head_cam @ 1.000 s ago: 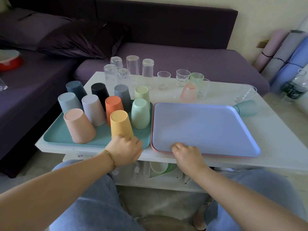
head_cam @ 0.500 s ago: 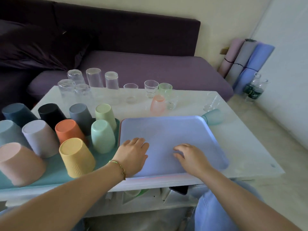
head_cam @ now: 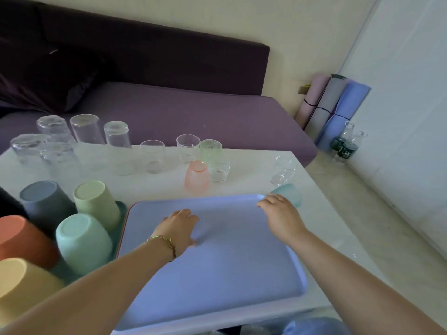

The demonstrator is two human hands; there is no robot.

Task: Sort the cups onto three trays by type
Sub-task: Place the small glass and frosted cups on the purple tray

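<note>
Cups of the frosted kind look to be the step in hand: the teal frosted cup (head_cam: 289,193) lies on its side on the worktop (head_cam: 326,226), just off the far right corner of the blue tray (head_cam: 217,274). The right hand (head_cam: 280,213) is at that corner, its grip loose, fingers reaching toward the cup but not closed round it; whether they touch it cannot be told. To do this well, the grip should likely wrap the cup's body, lift it clear of the tray's rim and the clear glass (head_cam: 281,171) just behind, then set it on the bare tray. The right forearm stretches forward, wrist low. The left hand (head_cam: 180,226) hovers palm down over the tray, fingers straight, holding nothing. Farther off stand a pink frosted cup (head_cam: 196,177), and upturned plastic cups (head_cam: 83,240) on the teal tray (head_cam: 122,209)
</note>
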